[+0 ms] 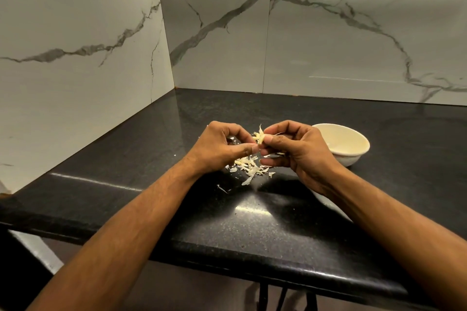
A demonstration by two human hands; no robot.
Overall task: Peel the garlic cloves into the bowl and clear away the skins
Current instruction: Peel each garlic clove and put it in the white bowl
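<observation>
Both my hands meet above the black counter (pixel 252 230). Between them is a garlic clove (pixel 258 137) with papery skin sticking up from it. My left hand (pixel 222 149) pinches it with thumb and fingertips from the left. My right hand (pixel 300 151) grips it from the right, fingers curled. Under the hands lies a pile of pale garlic skins (pixel 249 168), with a few flakes scattered toward me. A cream bowl (pixel 353 151) stands just right of my right hand; its inside looks bare where it shows.
Marble walls close the counter off at the back and on the left, forming a corner. The counter's rounded front edge (pixel 278 267) runs across below my forearms. A pale object (pixel 326 201) peeks out from under my right forearm.
</observation>
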